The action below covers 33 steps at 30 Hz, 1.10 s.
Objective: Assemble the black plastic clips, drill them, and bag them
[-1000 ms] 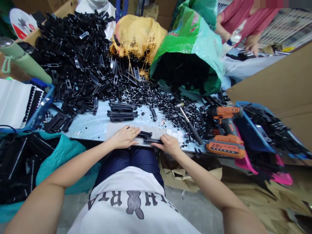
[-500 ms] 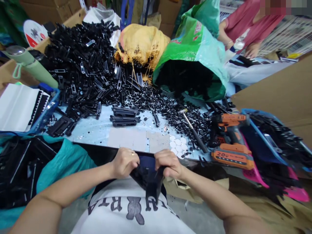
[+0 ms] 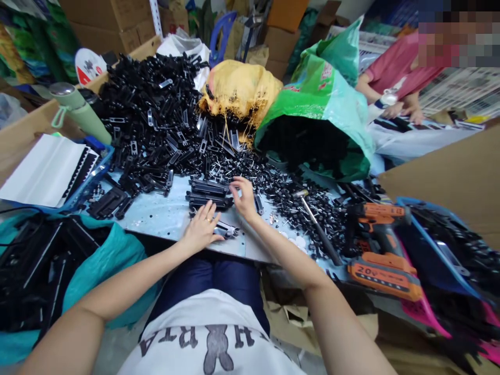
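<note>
My left hand (image 3: 201,226) is over the front of the blue table with its fingers spread. Partly under it lies a long black and silvery part (image 3: 226,229); whether the fingertips press on it I cannot tell. Just beyond, black slotted plastic parts (image 3: 207,200) lie side by side in a small stack. My right hand (image 3: 242,197) is at the right end of this stack, fingers bent and apart, with nothing visible in them. A single narrow black part (image 3: 258,204) is right beside that hand.
Behind lies a large heap of black parts (image 3: 144,114), with small pins (image 3: 269,172) nearer. A hammer (image 3: 318,226) and an orange cordless drill (image 3: 385,250) lie right. An open green sack (image 3: 312,104) stands behind. A co-worker's hands (image 3: 406,110) are at far right.
Both hands have moved from in front of my belly, where they held a black part, forward onto the table. A part now lies by my left hand. The camera view has shifted.
</note>
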Motion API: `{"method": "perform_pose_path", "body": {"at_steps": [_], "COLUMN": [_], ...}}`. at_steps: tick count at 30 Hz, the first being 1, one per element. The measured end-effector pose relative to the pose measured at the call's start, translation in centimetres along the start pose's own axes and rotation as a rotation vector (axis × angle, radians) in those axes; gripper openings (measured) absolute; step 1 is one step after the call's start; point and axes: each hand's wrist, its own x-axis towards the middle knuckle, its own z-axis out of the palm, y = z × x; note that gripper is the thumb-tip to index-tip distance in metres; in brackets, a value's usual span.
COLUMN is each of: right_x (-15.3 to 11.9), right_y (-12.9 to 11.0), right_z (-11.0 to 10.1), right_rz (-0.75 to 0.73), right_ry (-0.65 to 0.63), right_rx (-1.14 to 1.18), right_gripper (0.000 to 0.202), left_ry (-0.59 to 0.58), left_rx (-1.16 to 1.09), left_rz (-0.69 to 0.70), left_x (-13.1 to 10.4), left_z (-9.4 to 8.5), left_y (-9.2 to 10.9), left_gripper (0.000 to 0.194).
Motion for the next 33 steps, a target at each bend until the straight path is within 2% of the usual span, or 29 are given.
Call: {"method": "perform_pose_path", "body": {"at_steps": [3, 6, 10, 13, 15, 17, 20, 22, 25, 28, 30, 33], "right_x": [5.2, 9.5, 13.7, 14.9, 14.7, 14.0, 13.5, 14.0, 15.8, 18.0, 19.0, 19.0], "right_y": [3.9, 6.1, 6.9, 6.6, 6.3, 6.2, 6.3, 6.7, 7.4, 7.9, 8.1, 8.3], "right_z": [-0.3, 0.7, 2.6, 2.9, 2.2, 1.0, -1.1, -2.4, -3.7, -4.4, -4.7, -4.7], "right_rz": [0.020, -0.037, 0.062, 0.149, 0.139, 0.145, 0.276, 0.392, 0.525, 0.599, 0.562, 0.341], "right_ry": [0.003, -0.143, -0.311, -0.342, -0.304, -0.259, -0.175, -0.107, -0.036, 0.066, 0.144, 0.300], "right_rx": [-0.137, -0.316, -0.553, -0.688, -0.780, -0.853, -0.918, -0.929, -0.877, -0.768, -0.644, -0.422], "right_gripper": [0.023, 0.026, 0.044, 0.045, 0.036, 0.026, 0.026, 0.027, 0.029, 0.031, 0.033, 0.038], "left_ry": [-0.136, -0.179, -0.206, -0.153, -0.092, -0.035, 0.074, 0.167, 0.264, 0.283, 0.287, 0.323], "left_rx": [0.060, 0.086, 0.123, 0.106, 0.072, 0.029, -0.034, -0.066, -0.109, -0.137, -0.144, -0.137], "left_rz": [-0.144, -0.145, -0.093, -0.044, -0.076, -0.197, -0.400, -0.477, -0.510, -0.496, -0.493, -0.560], "left_x": [2.7, 4.9, 6.4, 5.8, 4.7, 3.3, 1.3, 0.2, -0.7, -1.1, -1.3, -2.0], "left_z": [0.6, 1.1, 0.9, 0.0, -0.7, -1.3, -1.8, -1.8, -1.5, -1.3, -1.2, -1.4], "left_y": [-1.7, -3.6, -5.3, -5.3, -5.4, -6.0, -8.0, -9.4, -10.6, -10.5, -10.4, -10.7], "left_gripper": [0.091, 0.092, 0.084, 0.075, 0.069, 0.066, 0.064, 0.062, 0.058, 0.057, 0.056, 0.054]}}
